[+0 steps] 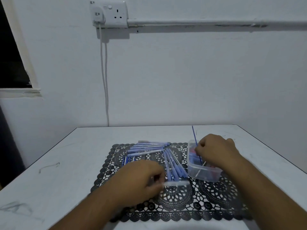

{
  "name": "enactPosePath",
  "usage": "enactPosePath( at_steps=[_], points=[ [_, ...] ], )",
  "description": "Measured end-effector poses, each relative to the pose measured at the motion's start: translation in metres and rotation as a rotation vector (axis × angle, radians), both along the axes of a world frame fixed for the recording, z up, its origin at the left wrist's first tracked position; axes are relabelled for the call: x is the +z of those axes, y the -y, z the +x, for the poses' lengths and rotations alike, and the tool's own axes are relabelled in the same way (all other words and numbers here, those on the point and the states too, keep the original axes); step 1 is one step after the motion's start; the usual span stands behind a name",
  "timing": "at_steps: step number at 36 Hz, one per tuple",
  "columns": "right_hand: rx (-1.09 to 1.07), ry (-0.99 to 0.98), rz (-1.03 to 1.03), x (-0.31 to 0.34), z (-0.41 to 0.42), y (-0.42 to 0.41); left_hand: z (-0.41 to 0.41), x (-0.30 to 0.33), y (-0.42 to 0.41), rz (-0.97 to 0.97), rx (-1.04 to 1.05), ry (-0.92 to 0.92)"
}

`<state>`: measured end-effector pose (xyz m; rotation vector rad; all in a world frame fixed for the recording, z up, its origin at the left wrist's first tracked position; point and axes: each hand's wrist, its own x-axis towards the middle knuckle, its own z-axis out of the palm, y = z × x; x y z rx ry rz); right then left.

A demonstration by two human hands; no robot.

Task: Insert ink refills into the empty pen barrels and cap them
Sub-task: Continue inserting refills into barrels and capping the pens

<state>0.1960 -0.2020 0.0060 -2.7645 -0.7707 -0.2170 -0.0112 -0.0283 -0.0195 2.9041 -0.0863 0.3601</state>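
Observation:
My left hand (139, 181) grips a clear empty pen barrel (176, 183), which lies level over the black lace mat (216, 196) and points right. My right hand (214, 150) pinches a thin blue ink refill (194, 138) that stands nearly upright, its lower end inside a clear plastic tub (204, 173). The tub holds more refills and some red parts. A row of capped blue pens (149, 147) lies at the back of the mat. A second bundle of blue pens (174, 165) lies slanted between my hands. Some short blue pieces (128, 160) show behind my left hand.
The mat lies on a white table (58, 163) that stands against a white wall. A socket (109, 14) with a plugged-in white cable (104, 80) is on the wall above. A dark window (11, 55) is at the left.

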Motion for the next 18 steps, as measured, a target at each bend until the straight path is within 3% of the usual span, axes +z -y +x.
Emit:
enactPosePath(
  at_steps=[2, 6, 13, 18],
  points=[
    [0.067, -0.004, 0.175, 0.002, -0.006, 0.003, -0.002, 0.002, -0.005, -0.087, 0.066, 0.095],
    [0.321, -0.238, 0.579, 0.007, -0.023, 0.009, 0.000, 0.002, -0.026, -0.204, 0.140, 0.298],
    [0.552, -0.338, 0.615, 0.001, -0.039, 0.010, -0.005, 0.007, -0.043, -0.439, 0.189, 0.537],
    [0.642, -0.311, 0.555, -0.002, -0.042, 0.010, -0.007, 0.010, -0.046, -0.503, 0.161, 0.577]
  ],
)
